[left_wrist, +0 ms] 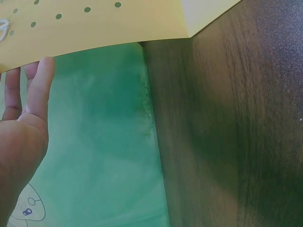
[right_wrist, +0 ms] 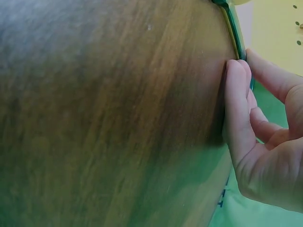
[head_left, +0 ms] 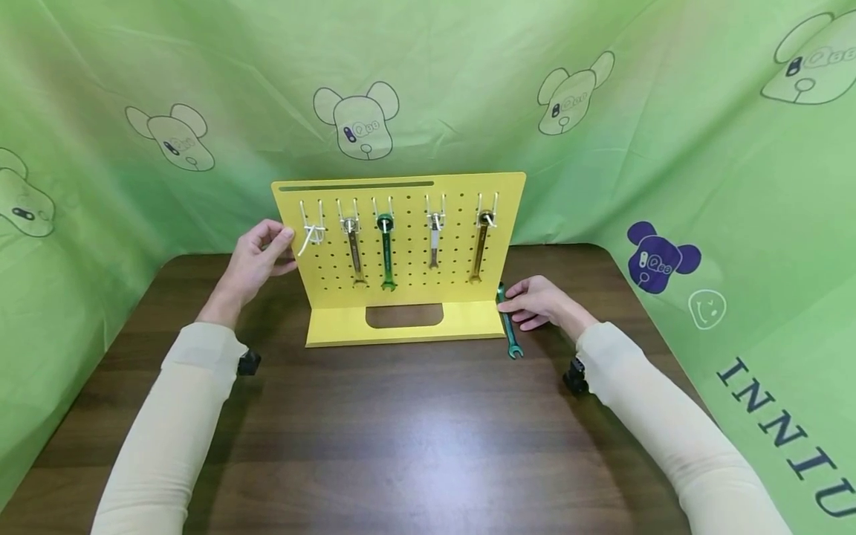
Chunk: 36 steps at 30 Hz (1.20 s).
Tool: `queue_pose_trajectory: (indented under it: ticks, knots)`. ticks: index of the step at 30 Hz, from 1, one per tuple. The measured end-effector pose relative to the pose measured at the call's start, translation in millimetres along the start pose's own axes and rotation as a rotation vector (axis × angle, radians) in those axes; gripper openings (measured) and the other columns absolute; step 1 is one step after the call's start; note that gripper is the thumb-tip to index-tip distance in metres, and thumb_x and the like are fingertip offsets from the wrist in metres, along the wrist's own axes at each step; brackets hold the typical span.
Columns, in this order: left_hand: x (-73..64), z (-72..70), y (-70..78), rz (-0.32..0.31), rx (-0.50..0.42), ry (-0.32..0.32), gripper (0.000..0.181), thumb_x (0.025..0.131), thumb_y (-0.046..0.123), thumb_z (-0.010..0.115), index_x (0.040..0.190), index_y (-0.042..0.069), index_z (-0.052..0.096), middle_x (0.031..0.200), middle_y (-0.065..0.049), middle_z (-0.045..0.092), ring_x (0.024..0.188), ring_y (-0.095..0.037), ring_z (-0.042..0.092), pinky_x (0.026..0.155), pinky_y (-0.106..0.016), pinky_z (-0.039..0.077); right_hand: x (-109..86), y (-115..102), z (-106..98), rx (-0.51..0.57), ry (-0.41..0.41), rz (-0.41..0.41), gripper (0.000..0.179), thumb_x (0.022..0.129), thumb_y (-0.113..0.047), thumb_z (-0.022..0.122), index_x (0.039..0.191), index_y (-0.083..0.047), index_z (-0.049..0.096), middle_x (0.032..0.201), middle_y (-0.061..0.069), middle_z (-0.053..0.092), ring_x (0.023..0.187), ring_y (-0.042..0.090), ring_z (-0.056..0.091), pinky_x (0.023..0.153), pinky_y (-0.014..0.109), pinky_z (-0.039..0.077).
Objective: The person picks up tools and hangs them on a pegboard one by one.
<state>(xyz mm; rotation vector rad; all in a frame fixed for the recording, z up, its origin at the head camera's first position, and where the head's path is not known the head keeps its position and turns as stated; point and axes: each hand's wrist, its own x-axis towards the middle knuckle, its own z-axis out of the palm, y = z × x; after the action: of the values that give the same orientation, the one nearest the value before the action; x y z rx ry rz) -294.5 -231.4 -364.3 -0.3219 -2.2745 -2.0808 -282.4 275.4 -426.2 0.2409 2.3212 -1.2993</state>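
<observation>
A yellow pegboard (head_left: 417,275) stands upright on its flat base. My left hand (head_left: 257,256) holds the board's left edge, thumb toward the front face and fingers behind it. At the board's right side my right hand (head_left: 538,303) pinches a green open-ended wrench (head_left: 511,334) between thumb and fingers. That wrench lies along the right end of the base, its open jaw toward me. On white hooks hang a bronze wrench (head_left: 355,256), a green wrench (head_left: 387,256), a small silver wrench (head_left: 435,244) and a gold-brown wrench (head_left: 480,251). The leftmost white hook (head_left: 313,232) is bare.
The pegboard stands toward the back of a dark brown wooden table (head_left: 401,431). Green cloth (head_left: 455,111) printed with bear heads hangs behind and along both sides. An oblong cut-out opens in the front of the board's base.
</observation>
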Motion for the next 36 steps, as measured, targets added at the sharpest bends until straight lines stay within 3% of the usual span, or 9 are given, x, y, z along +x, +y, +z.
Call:
queue_pose_trajectory:
  ticks: [8, 17, 28, 36]
  knots:
    - [0.5, 1.7, 1.1, -0.005, -0.018, 0.002, 0.023, 0.1, 0.029, 0.064, 0.107, 0.008, 0.061, 0.099, -0.006, 0.055, 0.09, -0.017, 0.058, 0.081, -0.032, 0.064, -2.7, 0, 1, 0.007, 0.019, -0.004, 0.049, 0.091, -0.015, 0.078, 0.129, 0.004, 0.052, 0.1, 0.011, 0.064, 0.08, 0.02, 0.066, 0.069, 0.037, 0.065]
    - [-0.5, 2.6, 0.8, -0.012, -0.002, 0.008, 0.023, 0.101, 0.03, 0.063, 0.107, 0.008, 0.06, 0.099, -0.006, 0.054, 0.092, -0.019, 0.058, 0.081, -0.032, 0.064, -7.3, 0, 12, -0.068, 0.072, -0.031, 0.038, 0.086, -0.01, 0.072, 0.118, 0.002, 0.056, 0.103, 0.015, 0.055, 0.082, 0.022, 0.059, 0.063, 0.035, 0.065]
    - [-2.1, -0.7, -2.2, -0.023, 0.012, 0.005, 0.023, 0.102, 0.028, 0.062, 0.109, 0.006, 0.059, 0.102, -0.007, 0.053, 0.092, -0.018, 0.059, 0.081, -0.031, 0.064, -7.4, 1, 9, -0.11, 0.059, -0.043, 0.042, 0.094, -0.018, 0.066, 0.126, 0.006, 0.056, 0.107, 0.013, 0.057, 0.091, 0.023, 0.059, 0.069, 0.037, 0.065]
    - [0.3, -0.8, 0.1, -0.015, 0.003, 0.001, 0.022, 0.102, 0.028, 0.062, 0.109, 0.007, 0.06, 0.101, -0.006, 0.054, 0.095, -0.023, 0.058, 0.081, -0.03, 0.064, -9.2, 1, -1, -0.04, 0.037, -0.034, 0.042, 0.097, -0.013, 0.061, 0.133, 0.008, 0.052, 0.105, 0.012, 0.057, 0.087, 0.021, 0.058, 0.07, 0.036, 0.064]
